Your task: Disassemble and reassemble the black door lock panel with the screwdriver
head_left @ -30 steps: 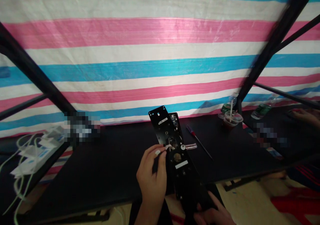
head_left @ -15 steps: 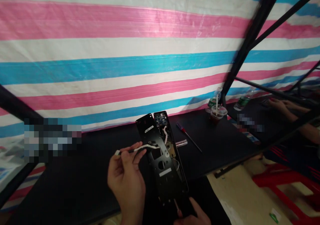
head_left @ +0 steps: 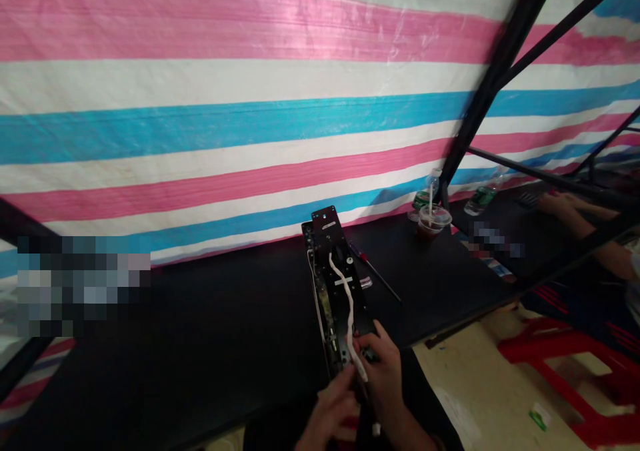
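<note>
A long black door-lock panel [head_left: 333, 281] stands tilted on its lower end, its top on the black table [head_left: 210, 324]. A white cable [head_left: 346, 304] runs down its face. My right hand [head_left: 383, 377] grips the panel's lower end, with its fingers against the cable. My left hand [head_left: 330, 414] is just below and to the left, its fingers pinched on the cable's lower stretch. A small white plug [head_left: 376, 429] shows under my right hand. Part of the panel is hidden by both hands.
Behind the panel lie a red-handled screwdriver [head_left: 375, 281] and a metal lever handle [head_left: 365, 282]. A plastic cup with a straw [head_left: 433, 221] and a water bottle [head_left: 424, 199] stand to the right. Farther right, a co-worker's hands [head_left: 560, 205] rest on another table.
My left hand has moved right, next to my right hand. The cable now lies along the panel, not out to the left. The panel has turned and the view has shifted.
</note>
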Tool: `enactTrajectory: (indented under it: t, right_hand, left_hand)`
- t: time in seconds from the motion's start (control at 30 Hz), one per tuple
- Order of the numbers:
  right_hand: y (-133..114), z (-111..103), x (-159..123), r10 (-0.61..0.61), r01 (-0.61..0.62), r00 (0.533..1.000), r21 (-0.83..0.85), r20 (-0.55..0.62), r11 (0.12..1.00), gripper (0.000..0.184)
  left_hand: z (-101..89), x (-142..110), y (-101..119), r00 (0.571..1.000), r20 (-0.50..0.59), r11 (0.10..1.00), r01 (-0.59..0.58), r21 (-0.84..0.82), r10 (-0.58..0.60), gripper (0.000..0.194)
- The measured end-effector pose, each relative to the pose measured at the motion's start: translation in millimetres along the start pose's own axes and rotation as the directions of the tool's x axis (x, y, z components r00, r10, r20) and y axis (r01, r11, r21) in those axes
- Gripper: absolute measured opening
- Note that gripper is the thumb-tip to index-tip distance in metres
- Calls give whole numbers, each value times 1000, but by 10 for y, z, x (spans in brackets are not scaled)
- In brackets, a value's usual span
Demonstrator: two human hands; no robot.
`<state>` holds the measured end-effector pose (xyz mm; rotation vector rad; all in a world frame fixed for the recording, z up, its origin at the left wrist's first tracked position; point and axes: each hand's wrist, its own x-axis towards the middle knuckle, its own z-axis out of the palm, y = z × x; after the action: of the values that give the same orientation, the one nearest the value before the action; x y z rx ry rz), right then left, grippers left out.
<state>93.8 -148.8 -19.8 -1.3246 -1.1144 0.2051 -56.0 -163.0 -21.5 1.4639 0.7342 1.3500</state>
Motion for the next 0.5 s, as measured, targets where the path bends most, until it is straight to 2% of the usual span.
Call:
enactTrajectory:
  t: [0.03,0.07,0.1,0.13,0.17,0.2,0.23,0.3,0.4,0.5]
  right_hand:
    - [19,-2,-23,19,-19,1000,-9,11,1000,28]
    - [32,-3,-49,34,-33,999,-17,24,999,28]
    - [41,-4,-74,39,-38,999,-26,37,999,28]
    - [47,-3,-97,36,-34,998,-36,49,999,28]
    - [56,-2,-117,28,-25,998,-50,56,998,29]
    - [70,-3,-136,20,-15,998,-68,63,998,27]
    - [92,-5,-153,8,-1,997,-93,71,996,23]
    - [163,-16,-189,-40,56,995,-177,90,983,10]
    - [323,-43,-257,-149,186,980,-352,131,917,42]
    - [468,-74,-331,-187,257,961,-403,204,879,54]
  left_hand:
    - [-64,56,-82,996,-81,999,34,-8,-34,35]
    - [-111,154,-156,972,-214,996,91,-24,-94,41]
    - [-132,281,-226,924,-344,986,165,-31,-166,44]
    - [-123,424,-293,873,-423,966,259,-21,-244,46]
    - [-83,568,-358,845,-424,934,358,-4,-326,47]
    - [-18,698,-421,839,-374,906,423,-8,-395,49]
    - [63,806,-480,852,-303,895,446,-5,-427,50]
    - [235,934,-575,888,-192,901,433,35,-419,53]
    - [404,941,-654,920,-178,923,372,104,-351,54]
    - [440,853,-677,922,-220,932,348,101,-320,52]
